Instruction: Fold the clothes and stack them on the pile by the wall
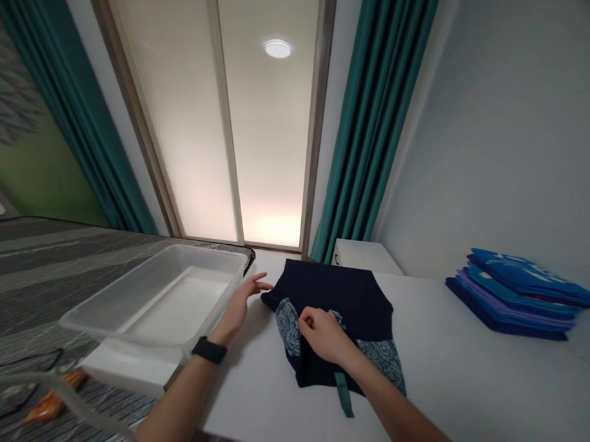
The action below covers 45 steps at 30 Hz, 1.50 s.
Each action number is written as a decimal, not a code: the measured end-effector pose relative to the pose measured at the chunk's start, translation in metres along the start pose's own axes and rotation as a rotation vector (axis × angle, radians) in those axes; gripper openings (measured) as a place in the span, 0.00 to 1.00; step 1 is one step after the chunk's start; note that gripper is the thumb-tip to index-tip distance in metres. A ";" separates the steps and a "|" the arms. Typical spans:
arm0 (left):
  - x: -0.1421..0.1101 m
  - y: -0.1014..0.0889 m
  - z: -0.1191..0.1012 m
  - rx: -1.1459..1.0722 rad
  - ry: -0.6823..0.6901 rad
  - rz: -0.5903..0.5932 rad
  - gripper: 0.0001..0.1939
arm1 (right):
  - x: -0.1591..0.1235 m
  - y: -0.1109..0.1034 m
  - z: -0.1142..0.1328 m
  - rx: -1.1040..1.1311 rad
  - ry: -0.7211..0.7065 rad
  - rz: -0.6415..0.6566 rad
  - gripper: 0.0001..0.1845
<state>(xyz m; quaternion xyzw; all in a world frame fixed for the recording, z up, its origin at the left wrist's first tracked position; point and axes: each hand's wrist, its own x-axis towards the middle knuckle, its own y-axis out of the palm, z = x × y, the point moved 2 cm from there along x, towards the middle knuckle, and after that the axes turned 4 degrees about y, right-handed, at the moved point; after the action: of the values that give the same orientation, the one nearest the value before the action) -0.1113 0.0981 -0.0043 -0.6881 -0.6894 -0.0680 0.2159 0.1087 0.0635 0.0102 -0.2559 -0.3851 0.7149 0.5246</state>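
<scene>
A dark navy garment (348,296) with light blue patterned panels lies partly folded on the white table (455,376). My right hand (323,334) rests on its middle, fingers curled in a pinch on the cloth. My left hand (242,302), a black watch on its wrist, reaches out flat with fingers stretched toward the garment's left edge, fingertips just touching or beside it. A teal strap (343,394) hangs from the garment's near edge.
A clear plastic bin (133,310) stands at the left, overhanging the table's edge. A stack of folded blue and purple clothes (515,294) sits at the far right. A small white cabinet (364,255), teal curtains and a window lie behind.
</scene>
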 end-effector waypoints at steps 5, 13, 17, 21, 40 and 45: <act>-0.002 0.011 0.014 0.290 0.027 0.079 0.27 | -0.006 0.008 -0.022 -0.236 0.021 -0.102 0.12; 0.011 0.023 0.036 0.574 0.057 0.130 0.22 | -0.014 0.016 -0.024 -0.386 -0.027 -0.154 0.13; 0.026 0.023 0.043 0.743 0.115 0.200 0.17 | -0.015 0.018 -0.026 -0.410 -0.025 -0.166 0.13; 0.035 0.024 0.050 0.792 0.140 0.218 0.14 | -0.014 0.019 -0.029 -0.406 -0.011 -0.176 0.11; -0.045 0.079 -0.002 0.916 0.396 0.498 0.31 | -0.004 0.001 -0.058 -0.282 -0.051 -0.379 0.06; -0.048 0.083 0.005 0.979 0.356 0.618 0.37 | -0.003 0.002 -0.067 -0.231 -0.050 -0.305 0.06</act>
<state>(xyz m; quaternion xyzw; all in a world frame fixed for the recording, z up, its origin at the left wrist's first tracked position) -0.0326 0.0593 -0.0442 -0.6553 -0.3619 0.2092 0.6292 0.1603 0.0791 -0.0301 -0.2352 -0.5120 0.5842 0.5842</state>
